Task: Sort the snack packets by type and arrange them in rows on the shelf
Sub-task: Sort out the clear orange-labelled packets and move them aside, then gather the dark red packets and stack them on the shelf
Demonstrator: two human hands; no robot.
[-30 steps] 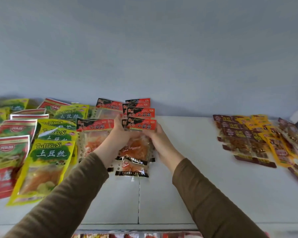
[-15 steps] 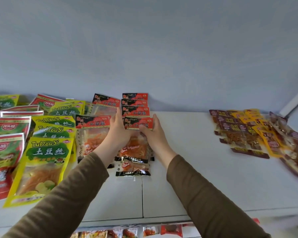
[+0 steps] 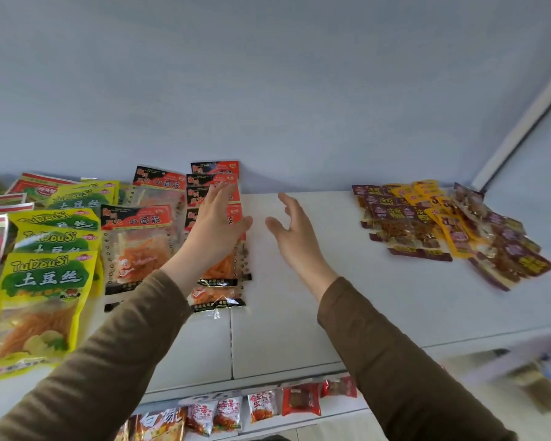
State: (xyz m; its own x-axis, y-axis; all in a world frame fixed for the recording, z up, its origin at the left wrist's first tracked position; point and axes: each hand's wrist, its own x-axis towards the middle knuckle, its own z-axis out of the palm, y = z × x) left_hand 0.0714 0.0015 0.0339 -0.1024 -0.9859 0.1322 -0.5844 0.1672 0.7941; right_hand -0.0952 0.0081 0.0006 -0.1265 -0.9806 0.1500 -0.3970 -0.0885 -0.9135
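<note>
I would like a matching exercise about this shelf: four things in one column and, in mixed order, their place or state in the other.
Things:
1. yellow TuDouSi packets
2. red and black packets
3. purple and yellow packets
4. right hand

Places or states:
A. right end of the shelf
B. open, over bare shelf
C. left end of the shelf
D. under the left hand

Pairs: 1-C, 2-D, 3-A, 4-B

Potato packets (image 3: 45,281) far left on the shelf (image 3: 331,313), noodle packets (image 3: 140,237) beside them, meat packets (image 3: 442,227) far right, well apart
</note>
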